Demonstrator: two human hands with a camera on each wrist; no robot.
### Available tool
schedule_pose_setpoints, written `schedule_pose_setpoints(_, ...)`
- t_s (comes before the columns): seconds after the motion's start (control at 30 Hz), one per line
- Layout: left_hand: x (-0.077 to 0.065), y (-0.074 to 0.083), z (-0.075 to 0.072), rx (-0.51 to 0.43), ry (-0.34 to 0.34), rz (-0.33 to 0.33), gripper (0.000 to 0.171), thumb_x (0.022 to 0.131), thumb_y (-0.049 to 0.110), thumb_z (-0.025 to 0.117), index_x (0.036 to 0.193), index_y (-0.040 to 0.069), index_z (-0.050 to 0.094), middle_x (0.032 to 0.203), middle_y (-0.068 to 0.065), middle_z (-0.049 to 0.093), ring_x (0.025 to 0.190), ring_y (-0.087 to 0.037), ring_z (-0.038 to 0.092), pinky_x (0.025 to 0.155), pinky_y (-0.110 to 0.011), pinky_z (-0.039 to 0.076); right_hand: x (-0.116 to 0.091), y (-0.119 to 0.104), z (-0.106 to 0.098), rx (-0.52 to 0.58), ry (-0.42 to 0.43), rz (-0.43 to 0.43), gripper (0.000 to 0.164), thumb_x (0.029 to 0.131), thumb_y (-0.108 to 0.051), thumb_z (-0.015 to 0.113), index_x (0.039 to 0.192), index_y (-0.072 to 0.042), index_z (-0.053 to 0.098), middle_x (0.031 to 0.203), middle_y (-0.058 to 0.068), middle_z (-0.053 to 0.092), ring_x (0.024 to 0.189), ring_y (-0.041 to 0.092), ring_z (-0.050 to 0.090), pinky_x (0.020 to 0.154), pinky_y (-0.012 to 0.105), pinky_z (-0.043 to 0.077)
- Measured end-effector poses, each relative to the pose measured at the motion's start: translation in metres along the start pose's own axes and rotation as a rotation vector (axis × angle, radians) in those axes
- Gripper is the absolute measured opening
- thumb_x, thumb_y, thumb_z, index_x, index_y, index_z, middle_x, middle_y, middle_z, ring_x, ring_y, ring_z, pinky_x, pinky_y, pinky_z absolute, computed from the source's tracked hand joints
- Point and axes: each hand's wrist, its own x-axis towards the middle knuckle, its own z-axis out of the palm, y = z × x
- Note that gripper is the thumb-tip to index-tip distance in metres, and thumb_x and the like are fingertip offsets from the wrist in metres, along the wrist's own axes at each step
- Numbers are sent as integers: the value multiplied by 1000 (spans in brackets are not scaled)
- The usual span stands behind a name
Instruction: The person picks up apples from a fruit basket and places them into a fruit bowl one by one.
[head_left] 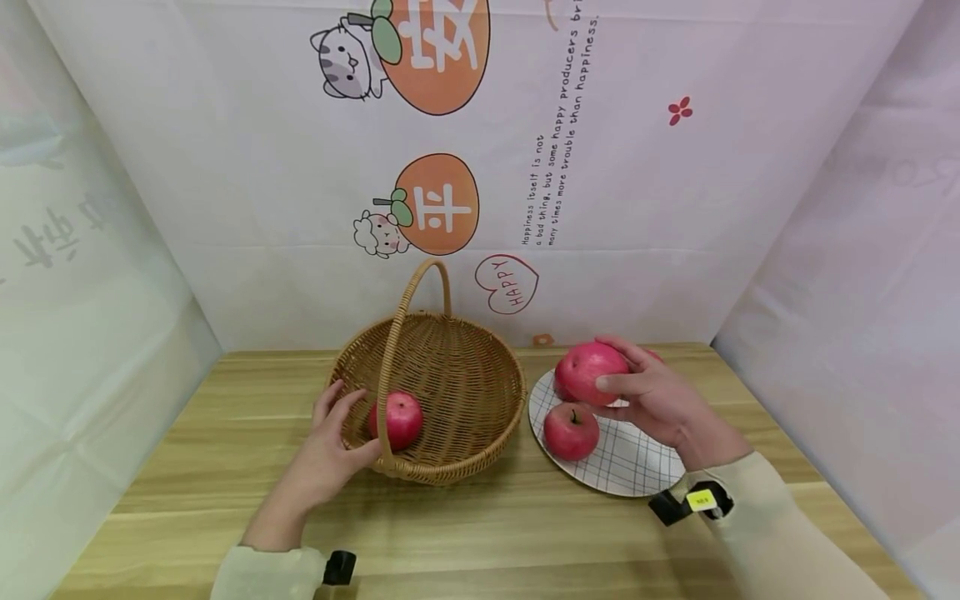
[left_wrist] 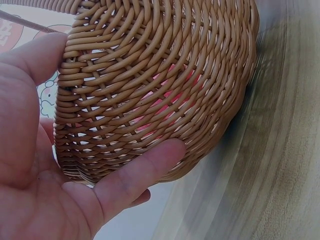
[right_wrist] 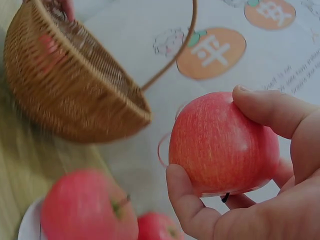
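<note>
My right hand (head_left: pixel 652 396) grips a red apple (head_left: pixel 592 372) above the plate (head_left: pixel 637 462), thumb on one side and fingers round the other, as the right wrist view shows closely. On the plate sits another apple (head_left: pixel 572 432) with its stem up; more red fruit is partly hidden behind the held apple and hand. At the left, a wicker basket (head_left: pixel 480 400) with a tall handle (head_left: pixel 397 333) stands on the table, one apple (head_left: pixel 403 419) inside it. My left hand (head_left: pixel 330 450) holds the basket's left rim, thumb and fingers on either side of the wall.
The wooden table (head_left: pixel 480 542) ends at a white printed cloth (head_left: pixel 615 275) hanging behind it, with more cloth at both sides. The basket's handle arches well above its rim. A narrow strip of table separates basket and plate.
</note>
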Motion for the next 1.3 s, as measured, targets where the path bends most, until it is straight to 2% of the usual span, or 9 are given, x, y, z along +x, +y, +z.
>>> schedule_pose_setpoints(0.1,0,0,0,0,2,3,75,89,20,73,151,4,34,162,-17,-2,114,-42,57,84,-43,49,-8,7,-15,-12,20,11,64,93,0,63,147,-25,41,151,15,16,128,41,29,92,54,47)
schedule_pose_setpoints(0.27,-1,0,-1,-6,-3,7,75,90,21,72,152,4,33,162,-16,-2,122,-46,51,89,-48,47,-22,18,-38,-15,43,30,58,95,-1,62,141,-32,47,149,12,16,125,38,31,89,50,49)
schedule_pose_setpoints(0.37,-1,0,0,-2,-3,9,75,90,21,72,152,3,33,162,-17,-2,126,-47,47,92,-51,46,-28,24,-50,-19,68,53,63,96,-3,62,147,-34,42,151,12,12,125,38,30,90,50,49)
schedule_pose_setpoints(0.53,-1,0,0,3,-5,16,75,90,21,72,152,3,33,162,-17,-2,131,-50,40,94,-54,44,-35,37,-66,-78,114,91,72,96,-7,63,155,-28,27,152,16,10,122,38,34,90,50,50)
schedule_pose_setpoints(0.63,-1,0,0,6,-5,19,75,90,21,71,152,3,33,162,-17,-1,132,-51,37,96,-56,42,-38,45,-73,-117,123,117,76,95,-8,65,157,-23,24,152,19,12,119,38,38,90,49,50)
schedule_pose_setpoints(0.8,0,1,-1,10,0,14,75,89,22,71,151,4,34,162,-17,-1,126,-49,46,92,-52,45,-40,56,-80,-158,124,142,70,93,-8,68,152,-22,32,150,22,16,116,37,42,89,47,51)
schedule_pose_setpoints(0.87,0,1,0,11,4,13,74,89,23,71,151,4,34,162,-17,-1,126,-48,46,92,-52,45,-41,59,-81,-181,126,146,70,93,-8,69,151,-21,33,150,23,17,116,38,42,88,47,51)
schedule_pose_setpoints(1.07,0,-1,0,6,6,13,74,90,23,72,151,4,35,162,-16,-2,121,-46,51,89,-49,46,-43,62,-81,-304,148,172,85,88,-9,75,157,-12,25,148,27,20,115,40,44,85,45,52)
schedule_pose_setpoints(1.3,1,-1,-1,0,2,13,74,90,25,73,151,4,35,162,-16,-2,124,-46,49,90,-51,46,-44,63,-77,-419,150,205,92,86,-12,78,159,-12,22,146,30,26,114,39,48,83,45,53)
